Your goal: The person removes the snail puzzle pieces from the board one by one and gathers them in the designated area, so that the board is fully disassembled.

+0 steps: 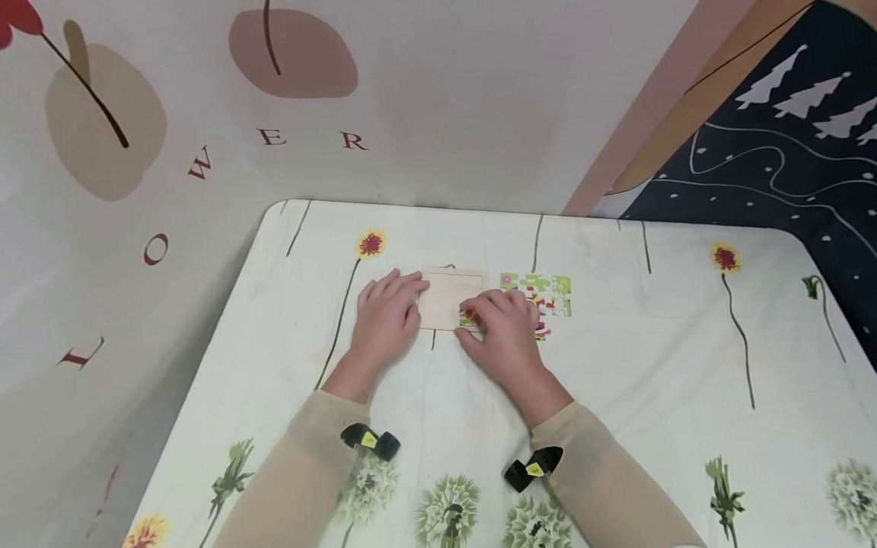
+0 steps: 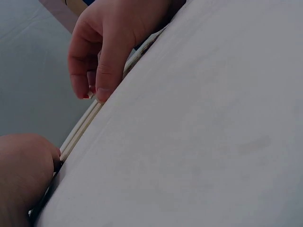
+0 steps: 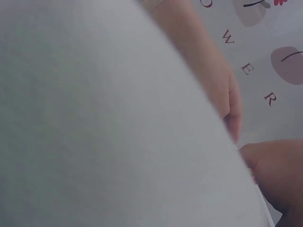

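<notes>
A shallow light wooden puzzle board lies flat on the table, bare over most of its face. My left hand rests at the board's left edge, fingers extended and fingertips touching its side. Over the board's lower right corner, my right hand pinches a small puzzle piece between thumb and fingers. Colourful green and red printing shows at that corner beside the fingertips. Right of the board lie several joined puzzle pieces with a bright picture, partly hidden under my right hand.
The table wears a white cloth printed with flowers and dandelions. Behind it rises a pale wall hanging with letters and fruit shapes; a dark panel with white trees stands at the right. Black wrist cameras sit on both sleeves.
</notes>
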`<state>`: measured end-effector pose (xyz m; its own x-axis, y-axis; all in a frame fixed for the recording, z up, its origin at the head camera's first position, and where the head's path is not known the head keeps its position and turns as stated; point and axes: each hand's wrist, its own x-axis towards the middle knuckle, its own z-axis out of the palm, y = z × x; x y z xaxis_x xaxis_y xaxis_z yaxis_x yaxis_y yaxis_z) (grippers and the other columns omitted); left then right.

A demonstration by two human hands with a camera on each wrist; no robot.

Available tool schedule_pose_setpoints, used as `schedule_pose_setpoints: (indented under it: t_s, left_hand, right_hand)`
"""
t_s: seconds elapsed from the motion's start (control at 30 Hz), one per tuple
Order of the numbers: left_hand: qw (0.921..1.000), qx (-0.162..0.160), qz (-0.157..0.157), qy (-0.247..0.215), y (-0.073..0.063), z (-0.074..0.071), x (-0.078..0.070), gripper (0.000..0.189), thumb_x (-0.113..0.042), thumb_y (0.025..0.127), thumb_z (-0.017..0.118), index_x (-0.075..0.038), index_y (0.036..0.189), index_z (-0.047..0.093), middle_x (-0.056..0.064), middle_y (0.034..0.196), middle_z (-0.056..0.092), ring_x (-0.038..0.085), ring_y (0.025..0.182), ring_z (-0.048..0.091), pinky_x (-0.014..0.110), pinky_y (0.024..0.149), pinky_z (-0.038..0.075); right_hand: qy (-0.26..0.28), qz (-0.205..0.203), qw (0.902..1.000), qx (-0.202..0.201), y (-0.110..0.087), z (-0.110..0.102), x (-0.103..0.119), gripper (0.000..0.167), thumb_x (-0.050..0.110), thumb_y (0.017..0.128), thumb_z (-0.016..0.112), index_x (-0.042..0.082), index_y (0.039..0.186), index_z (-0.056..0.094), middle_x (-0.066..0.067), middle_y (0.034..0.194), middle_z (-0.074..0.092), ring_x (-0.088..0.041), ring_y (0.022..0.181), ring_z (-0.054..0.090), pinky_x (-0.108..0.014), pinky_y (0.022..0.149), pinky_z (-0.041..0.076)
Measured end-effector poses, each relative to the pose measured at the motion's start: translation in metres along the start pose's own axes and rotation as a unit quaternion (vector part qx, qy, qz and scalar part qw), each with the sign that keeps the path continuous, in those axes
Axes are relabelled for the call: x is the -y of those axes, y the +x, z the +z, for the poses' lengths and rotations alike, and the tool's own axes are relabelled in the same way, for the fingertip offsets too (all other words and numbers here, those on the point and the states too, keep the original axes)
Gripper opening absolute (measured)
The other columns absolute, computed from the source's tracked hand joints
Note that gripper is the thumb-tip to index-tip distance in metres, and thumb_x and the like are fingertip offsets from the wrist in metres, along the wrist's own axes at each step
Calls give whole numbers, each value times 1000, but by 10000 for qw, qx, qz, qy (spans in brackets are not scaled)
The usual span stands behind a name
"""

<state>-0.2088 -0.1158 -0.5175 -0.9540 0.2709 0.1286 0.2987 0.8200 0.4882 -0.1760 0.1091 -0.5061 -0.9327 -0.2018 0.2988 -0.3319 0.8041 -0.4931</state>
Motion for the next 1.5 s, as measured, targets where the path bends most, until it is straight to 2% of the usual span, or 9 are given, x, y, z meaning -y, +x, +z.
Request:
schedule_pose_setpoints:
  t_s: [0.27, 0.4, 0.53, 0.63, 0.83, 1.0, 1.23, 1.37, 1.5]
  left_hand:
    - [10000, 35, -20, -1, 0, -1, -2, 43, -15, 105, 50, -16, 145, 65, 2, 162, 52, 31, 157, 31, 61, 126, 13]
    - [10000, 29, -9, -2, -1, -1, -2, 43, -15, 105, 49, -16, 145, 65, 2, 161, 52, 31, 157, 31, 61, 126, 13]
    - [10000, -9, -2, -18, -2, -3, -2, 43, -15, 104, 49, -16, 145, 65, 2, 161, 53, 31, 157, 31, 60, 126, 13]
    - [10000, -25, -26, -19, -3, -4, -1, 43, -15, 104, 49, -16, 144, 65, 2, 161, 53, 31, 157, 31, 60, 126, 13]
    - [10000, 21, -44, 13, -3, -4, -1, 43, -15, 105, 50, -17, 145, 65, 1, 161, 52, 30, 157, 31, 60, 126, 13]
    - [10000, 13, -7, 12, -3, -3, -2, 43, -16, 105, 49, -17, 145, 65, 0, 161, 52, 30, 157, 31, 60, 126, 13]
    - [10000, 38, 10, 44, -2, -3, -4, 43, -16, 105, 50, -17, 145, 65, 0, 162, 52, 30, 157, 31, 60, 126, 14]
    - [10000, 20, 29, 33, -2, -3, -4, 42, -16, 105, 50, -17, 145, 65, 0, 162, 52, 30, 157, 31, 60, 126, 14]
    - [10000, -17, 42, 38, -3, -2, -2, 43, -16, 105, 49, -17, 145, 65, 0, 161, 52, 30, 157, 32, 60, 126, 14]
  right_hand:
    - [173, 72, 9997, -171, -1, 1, -1, 30, 23, 84, 92, 18, 110, 77, 0, 112, 72, -31, 109, 53, -59, 98, 35]
    - [354, 92, 9983, -461, -2, 1, -1, 25, 19, 86, 89, 16, 108, 80, 0, 111, 75, -30, 107, 55, -59, 96, 34]
    - [698, 77, 9947, -752, -2, 2, -1, 28, 20, 83, 90, 15, 109, 81, -1, 112, 77, -30, 107, 55, -59, 94, 33]
    - [860, 53, 9931, -799, -1, 2, 0, 34, 22, 79, 93, 16, 110, 81, -2, 115, 76, -30, 109, 55, -59, 94, 33]
    - [1005, -7, 9917, -803, -5, -2, -4, 34, 12, 78, 94, 14, 110, 81, -2, 112, 77, -31, 107, 55, -62, 99, 31]
    - [1135, -41, 9905, -778, -10, -9, -14, 32, 10, 81, 92, 14, 111, 81, -2, 115, 77, -31, 111, 55, -64, 101, 28]
    - [1188, -113, 9881, -973, -20, -24, -37, 34, 8, 81, 90, 12, 114, 82, -6, 121, 76, -37, 114, 53, -63, 96, 29]
    - [1089, -283, 9873, -1122, -27, -34, -54, 32, 6, 80, 90, 7, 111, 83, -12, 114, 73, -39, 108, 52, -57, 93, 33]
    - [1050, -266, 9870, -1189, -37, -48, -71, 27, 3, 79, 90, 5, 105, 83, -12, 107, 70, -38, 106, 52, -48, 90, 37]
